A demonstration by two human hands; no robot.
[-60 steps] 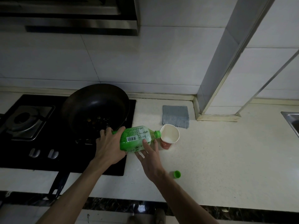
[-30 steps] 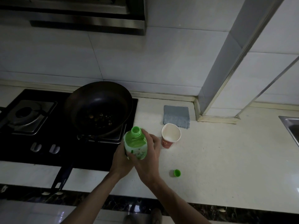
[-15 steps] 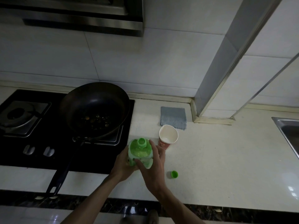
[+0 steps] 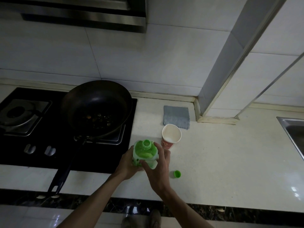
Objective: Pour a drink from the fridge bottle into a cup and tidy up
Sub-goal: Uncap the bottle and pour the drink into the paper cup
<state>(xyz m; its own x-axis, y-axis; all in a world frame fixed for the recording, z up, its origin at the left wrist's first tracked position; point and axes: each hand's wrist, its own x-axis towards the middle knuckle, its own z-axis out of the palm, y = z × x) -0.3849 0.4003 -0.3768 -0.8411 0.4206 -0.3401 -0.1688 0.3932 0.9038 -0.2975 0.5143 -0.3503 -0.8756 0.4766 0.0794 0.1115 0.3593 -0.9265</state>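
Right of the cup [image 4: 171, 137] and cap [image 4: 177, 174], the worktop [image 4: 230, 158] lies open to the sink [image 4: 283, 125]. On my left the pan [image 4: 97, 109] and its handle [image 4: 65, 168] block the way.

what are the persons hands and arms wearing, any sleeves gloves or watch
Nothing worn shows. The left hand and right hand are bare, with no gloves, rings or bands visible in the dim light. The left forearm and right forearm are bare as well: no sleeve, cuff or watch down to the frame's lower edge.
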